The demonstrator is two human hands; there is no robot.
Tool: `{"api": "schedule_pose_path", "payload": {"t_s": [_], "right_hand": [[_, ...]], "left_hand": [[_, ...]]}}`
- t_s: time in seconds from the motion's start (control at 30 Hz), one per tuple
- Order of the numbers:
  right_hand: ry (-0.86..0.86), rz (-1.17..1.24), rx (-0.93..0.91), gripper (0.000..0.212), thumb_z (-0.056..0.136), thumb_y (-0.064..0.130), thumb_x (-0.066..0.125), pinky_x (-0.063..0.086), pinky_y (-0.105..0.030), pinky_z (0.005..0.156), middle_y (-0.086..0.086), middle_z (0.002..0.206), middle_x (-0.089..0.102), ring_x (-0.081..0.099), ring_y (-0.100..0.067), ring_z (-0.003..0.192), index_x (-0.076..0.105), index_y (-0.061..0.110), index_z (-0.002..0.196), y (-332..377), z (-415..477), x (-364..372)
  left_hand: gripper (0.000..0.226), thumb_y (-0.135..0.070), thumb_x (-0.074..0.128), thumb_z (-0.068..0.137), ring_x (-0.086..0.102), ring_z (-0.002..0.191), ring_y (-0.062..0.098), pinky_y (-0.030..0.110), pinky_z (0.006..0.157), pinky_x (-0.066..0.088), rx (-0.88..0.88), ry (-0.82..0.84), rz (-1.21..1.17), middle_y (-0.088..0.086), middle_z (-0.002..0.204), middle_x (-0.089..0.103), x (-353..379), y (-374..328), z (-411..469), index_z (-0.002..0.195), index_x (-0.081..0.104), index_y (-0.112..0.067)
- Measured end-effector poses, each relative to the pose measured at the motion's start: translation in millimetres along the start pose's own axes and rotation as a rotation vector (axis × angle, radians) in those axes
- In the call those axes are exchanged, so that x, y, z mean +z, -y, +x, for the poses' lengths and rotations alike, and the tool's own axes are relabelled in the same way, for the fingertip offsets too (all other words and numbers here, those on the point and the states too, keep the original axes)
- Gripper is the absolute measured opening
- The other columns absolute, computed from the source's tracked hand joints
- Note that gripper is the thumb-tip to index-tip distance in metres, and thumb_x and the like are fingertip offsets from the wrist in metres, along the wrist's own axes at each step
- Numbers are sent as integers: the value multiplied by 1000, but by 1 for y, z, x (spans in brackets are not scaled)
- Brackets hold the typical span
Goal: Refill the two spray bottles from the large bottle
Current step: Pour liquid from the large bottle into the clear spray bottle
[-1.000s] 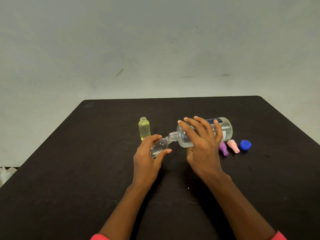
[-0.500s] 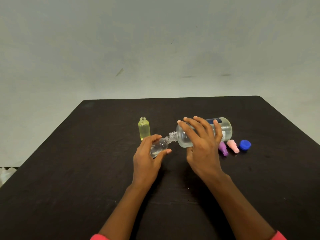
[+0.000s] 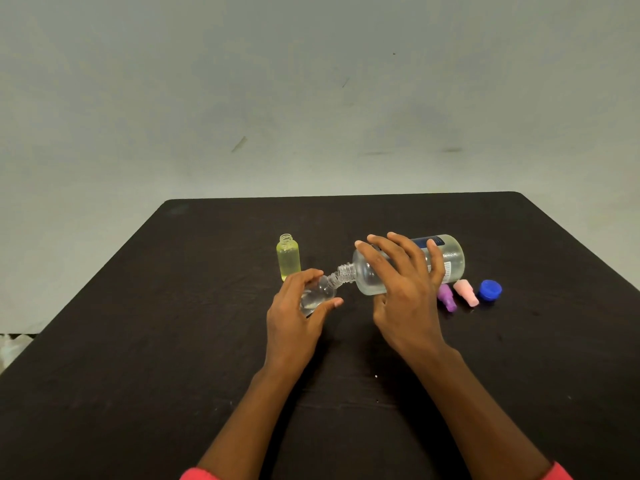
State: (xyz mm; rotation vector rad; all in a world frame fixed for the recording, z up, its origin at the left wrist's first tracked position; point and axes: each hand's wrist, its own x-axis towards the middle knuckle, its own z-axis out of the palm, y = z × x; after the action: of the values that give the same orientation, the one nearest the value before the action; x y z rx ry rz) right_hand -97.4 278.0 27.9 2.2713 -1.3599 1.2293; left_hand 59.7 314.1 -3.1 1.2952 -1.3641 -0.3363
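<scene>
1. A pale grey-green wall (image 3: 311,98) fills the upper half of the view, marked with a few faint scuffs.
2. A dark tabletop (image 3: 173,341) with rounded far corners carries everything else.
3. Two forearms reach in from the near edge, with pink sleeves (image 3: 197,474) just showing at the bottom.
4. The large bottle (image 3: 452,259), clear with a dark blue label, is tipped almost flat above the tabletop's middle, base to the right and threaded neck pointing left and slightly down.
5. The right hand (image 3: 408,299) grips the large bottle from above; its fingers (image 3: 391,258) are spread across the body and curl over the far side, the thumb underneath.
6. The left hand (image 3: 294,323) holds the clear spray bottle (image 3: 320,294), fingers wrapped over its top and the thumb pressed against its near side.
7. The clear spray bottle is tilted, its open neck meeting the large bottle's mouth; clear liquid sits in its lower part.
8. The yellow spray bottle (image 3: 288,258) stands upright and uncapped just behind the left hand, partly filled with yellowish liquid.
9. The purple spray head (image 3: 446,299) and pink spray head (image 3: 467,293) lie side by side right of the right hand.
10. A blue cap (image 3: 490,289) lies just beside the pink spray head, farthest right.
</scene>
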Motion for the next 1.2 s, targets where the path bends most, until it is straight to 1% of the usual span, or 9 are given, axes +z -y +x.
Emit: {"api": "schedule_pose_path", "payload": {"t_s": [0.2,0.33,0.47,0.6,0.8,0.93,1.07,1.2], "right_hand": [[-4,-9,-2,83,53,-13,73,1,-40,118,-2,131,59,43,-22,129,58,20,128,0,0,0],[-5,-6,0,83,52,-13,73,2,-42,117,-2,131,59,43,-22,129,58,20,127,0,0,0],[-4,-1,-3,83,53,-13,72,2,-41,117,-2,131,59,42,-22,129,58,20,128,0,0,0],[-5,-2,1,83,52,-14,72,3,-42,117,-2,131,59,43,-22,129,58,20,127,0,0,0],[1,0,4,84,52,-13,74,1,-40,117,-2,131,59,42,-21,129,58,20,128,-1,0,0],[-2,-2,1,85,52,-13,74,-1,-39,118,-2,131,59,42,-21,130,57,20,128,-1,0,0],[-1,1,0,85,51,-13,74,1,-40,118,-2,131,59,42,-21,130,58,20,128,-1,0,0],[-6,-1,-5,84,52,-13,72,3,-42,118,-1,131,59,43,-21,130,57,21,128,-1,0,1]], "left_hand": [[45,-22,82,71,61,100,7,39,87,52,-9,-1,1,-15,105,64,0,-1,0,107,58,-34],[48,-22,82,71,61,100,6,37,88,52,-12,1,10,-16,105,64,0,-3,0,105,55,-42],[47,-21,82,71,60,100,5,34,87,52,-17,6,6,-15,105,64,0,-2,0,104,55,-42],[46,-21,82,71,60,100,4,35,87,52,-22,5,2,-17,105,63,0,-2,0,106,57,-37],[49,-22,82,71,60,101,6,36,88,51,-22,3,5,-17,105,63,0,-3,0,103,53,-46],[49,-22,82,72,60,101,6,36,89,51,-26,6,6,-17,106,63,0,-4,0,103,53,-47],[50,-22,82,71,60,101,6,36,88,51,-16,6,15,-16,106,63,-1,-4,0,103,52,-47],[49,-20,82,71,60,100,5,34,88,51,-22,5,1,-16,105,64,-1,-4,0,103,54,-44]]}}
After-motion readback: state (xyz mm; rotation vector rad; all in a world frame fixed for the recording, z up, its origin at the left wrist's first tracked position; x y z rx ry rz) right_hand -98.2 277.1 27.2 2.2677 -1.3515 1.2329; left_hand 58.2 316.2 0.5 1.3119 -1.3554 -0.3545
